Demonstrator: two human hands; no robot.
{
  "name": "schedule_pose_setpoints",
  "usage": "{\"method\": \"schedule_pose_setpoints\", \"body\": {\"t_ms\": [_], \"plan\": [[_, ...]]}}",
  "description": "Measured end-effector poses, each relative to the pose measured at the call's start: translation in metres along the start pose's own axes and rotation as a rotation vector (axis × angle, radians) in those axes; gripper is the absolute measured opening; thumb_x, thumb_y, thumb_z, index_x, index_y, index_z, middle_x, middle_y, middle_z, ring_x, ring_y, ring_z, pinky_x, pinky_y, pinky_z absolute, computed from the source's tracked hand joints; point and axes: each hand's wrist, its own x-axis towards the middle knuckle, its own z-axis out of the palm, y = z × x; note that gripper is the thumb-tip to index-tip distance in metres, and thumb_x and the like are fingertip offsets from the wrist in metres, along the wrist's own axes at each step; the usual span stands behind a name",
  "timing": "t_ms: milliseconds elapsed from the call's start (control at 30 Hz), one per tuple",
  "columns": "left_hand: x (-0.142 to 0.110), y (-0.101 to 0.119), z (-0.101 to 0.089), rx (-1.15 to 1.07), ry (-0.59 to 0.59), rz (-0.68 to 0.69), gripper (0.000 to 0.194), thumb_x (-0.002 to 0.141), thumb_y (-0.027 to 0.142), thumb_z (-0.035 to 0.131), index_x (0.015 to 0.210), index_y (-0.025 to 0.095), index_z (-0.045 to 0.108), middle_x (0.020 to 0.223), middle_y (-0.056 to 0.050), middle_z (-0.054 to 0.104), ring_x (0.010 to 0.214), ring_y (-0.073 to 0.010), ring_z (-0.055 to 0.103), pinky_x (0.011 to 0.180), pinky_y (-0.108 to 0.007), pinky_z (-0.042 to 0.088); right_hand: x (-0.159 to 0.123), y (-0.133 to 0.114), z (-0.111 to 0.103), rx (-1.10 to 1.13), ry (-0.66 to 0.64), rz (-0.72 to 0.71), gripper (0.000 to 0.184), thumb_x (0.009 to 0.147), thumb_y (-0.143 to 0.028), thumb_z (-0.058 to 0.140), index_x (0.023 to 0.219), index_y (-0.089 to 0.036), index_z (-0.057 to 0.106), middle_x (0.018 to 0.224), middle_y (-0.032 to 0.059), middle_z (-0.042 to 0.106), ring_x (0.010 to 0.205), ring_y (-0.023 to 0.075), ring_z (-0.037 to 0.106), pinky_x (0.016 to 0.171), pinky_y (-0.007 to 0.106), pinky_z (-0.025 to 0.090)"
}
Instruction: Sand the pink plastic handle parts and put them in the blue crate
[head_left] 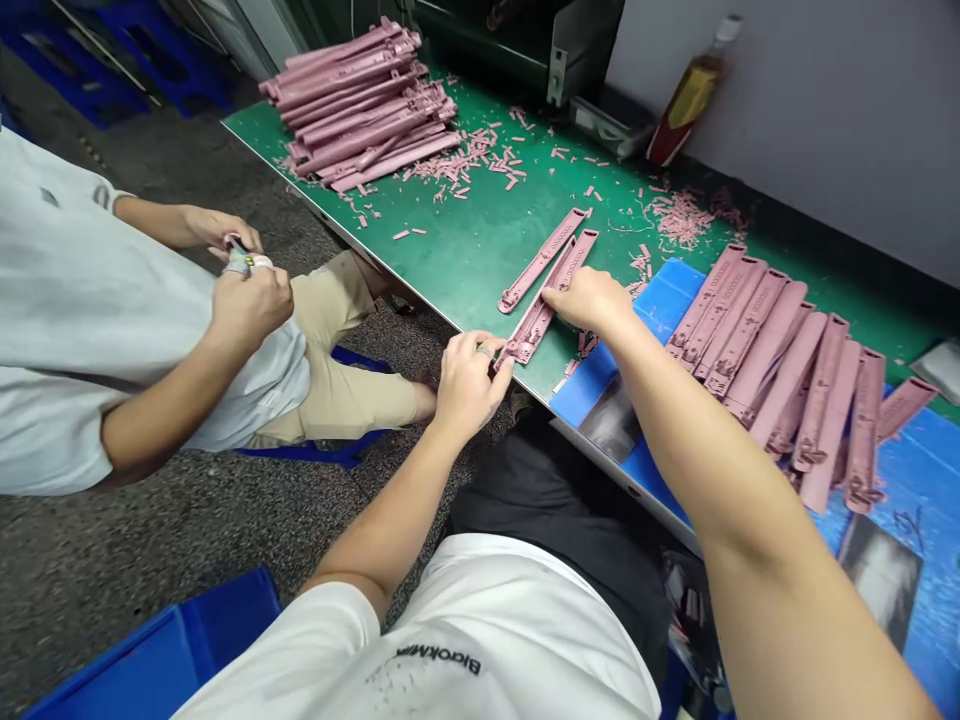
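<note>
Two long pink plastic strips (568,272) with holes along them lie side by side at the table's near edge. My right hand (592,300) is closed, its thumb and fingers gripping them near the middle. At their near end, my left hand (471,385) has its fingers bent around the tip, closed on it; the fingertips are partly hidden. Another pink strip (541,262) lies apart on the green table, just left of the pair. To the right of my right forearm, several pink strips (765,340) rest in a row on a blue sheet.
A large stack of pink strips (367,110) sits at the green table's (450,235) far left. Pink scraps (679,218) are scattered about. A bottle (694,90) and a small tray (611,125) stand by the wall. A co-worker (150,320) sits at left, handling a small item.
</note>
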Motion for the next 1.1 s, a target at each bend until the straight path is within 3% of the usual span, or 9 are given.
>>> {"method": "schedule_pose_setpoints", "body": {"t_ms": [133, 267, 400, 500, 600, 733, 833, 967, 1100], "plan": [[-0.016, 0.009, -0.010, -0.149, -0.144, -0.072, 0.023, 0.106, 0.036, 0.061, 0.118, 0.023, 0.075, 0.103, -0.009, 0.076, 0.098, -0.0283, 0.069, 0.097, -0.044, 0.056, -0.020, 0.008, -0.004, 0.079, -0.013, 0.084, 0.022, 0.099, -0.038, 0.063, 0.097, -0.020, 0.074, 0.105, 0.0188, 0.079, 0.102, 0.0390, 0.076, 0.082, 0.042, 0.059], [-0.034, 0.007, -0.020, -0.497, -0.357, -0.286, 0.025, 0.104, 0.040, 0.064, 0.123, 0.025, 0.069, 0.091, -0.001, 0.074, 0.077, -0.0183, 0.067, 0.076, -0.033, 0.054, -0.055, 0.023, -0.007, 0.208, 0.054, 0.096, 0.020, 0.094, -0.025, 0.065, 0.075, -0.024, 0.059, 0.077, 0.0079, 0.074, 0.082, 0.0295, 0.074, 0.075, 0.036, 0.056], [-0.056, 0.002, -0.032, -0.802, -0.544, -0.423, 0.034, 0.098, 0.045, 0.073, 0.124, 0.024, 0.067, 0.089, 0.000, 0.072, 0.071, -0.0146, 0.063, 0.069, -0.028, 0.051, -0.123, 0.049, 0.007, 0.718, 0.259, 0.038, 0.011, 0.094, -0.023, 0.069, 0.095, -0.026, 0.059, 0.070, -0.0022, 0.067, 0.058, 0.0204, 0.065, 0.056, 0.029, 0.049], [-0.062, 0.004, -0.035, -0.961, -0.714, -0.525, 0.045, 0.088, 0.045, 0.084, 0.123, 0.022, 0.065, 0.084, 0.001, 0.072, 0.073, -0.0147, 0.066, 0.071, -0.027, 0.054, -0.180, 0.061, 0.025, 1.110, 0.399, -0.010, 0.034, 0.096, -0.034, 0.079, 0.124, -0.029, 0.059, 0.079, -0.0030, 0.068, 0.055, 0.0182, 0.063, 0.048, 0.026, 0.047], [-0.054, 0.015, -0.022, -1.137, -0.853, -0.645, 0.059, 0.082, 0.057, 0.088, 0.120, 0.019, 0.062, 0.083, -0.003, 0.075, 0.072, -0.0170, 0.070, 0.062, -0.026, 0.055, -0.216, 0.063, 0.045, 1.281, 0.462, 0.012, 0.045, 0.097, -0.042, 0.086, 0.133, -0.031, 0.061, 0.081, -0.0024, 0.068, 0.054, 0.0163, 0.059, 0.044, 0.025, 0.046], [-0.046, 0.038, -0.003, -1.214, -0.805, -0.702, 0.055, 0.084, 0.063, 0.083, 0.108, 0.019, 0.062, 0.061, 0.002, 0.066, 0.047, -0.0132, 0.058, 0.044, -0.022, 0.045, -0.238, 0.065, 0.056, 1.356, 0.619, 0.034, 0.052, 0.090, -0.040, 0.094, 0.133, -0.031, 0.066, 0.082, -0.0026, 0.069, 0.056, 0.0161, 0.061, 0.046, 0.026, 0.053], [-0.051, 0.053, -0.005, -1.218, -0.707, -0.591, 0.040, 0.089, 0.052, 0.081, 0.105, 0.020, 0.063, 0.053, 0.006, 0.060, 0.041, -0.0106, 0.052, 0.044, -0.021, 0.044, -0.254, 0.075, 0.051, 1.404, 0.741, 0.037, 0.038, 0.087, -0.040, 0.096, 0.114, -0.028, 0.071, 0.087, 0.0002, 0.070, 0.060, 0.0186, 0.067, 0.042, 0.027, 0.054], [-0.047, 0.070, -0.007, -1.283, -0.500, -0.367, 0.035, 0.091, 0.045, 0.084, 0.111, 0.022, 0.065, 0.059, 0.007, 0.061, 0.047, -0.0116, 0.058, 0.052, -0.024, 0.055, -0.278, 0.090, 0.044, 1.567, 0.608, 0.044, 0.035, 0.093, -0.051, 0.088, 0.089, -0.024, 0.066, 0.059, -0.0067, 0.051, 0.036, 0.0109, 0.040, 0.031, 0.022, 0.035], [-0.020, 0.097, 0.009, -1.326, -0.295, -0.140, 0.040, 0.094, 0.058, 0.080, 0.115, 0.026, 0.066, 0.052, 0.010, 0.048, 0.037, -0.0111, 0.047, 0.044, -0.026, 0.048, -0.295, 0.096, 0.043, 1.528, 0.832, 0.034, 0.045, 0.096, -0.053, 0.085, 0.078, -0.023, 0.056, 0.053, -0.0104, 0.035, 0.035, 0.0071, 0.025, 0.035, 0.019, 0.027]]}}
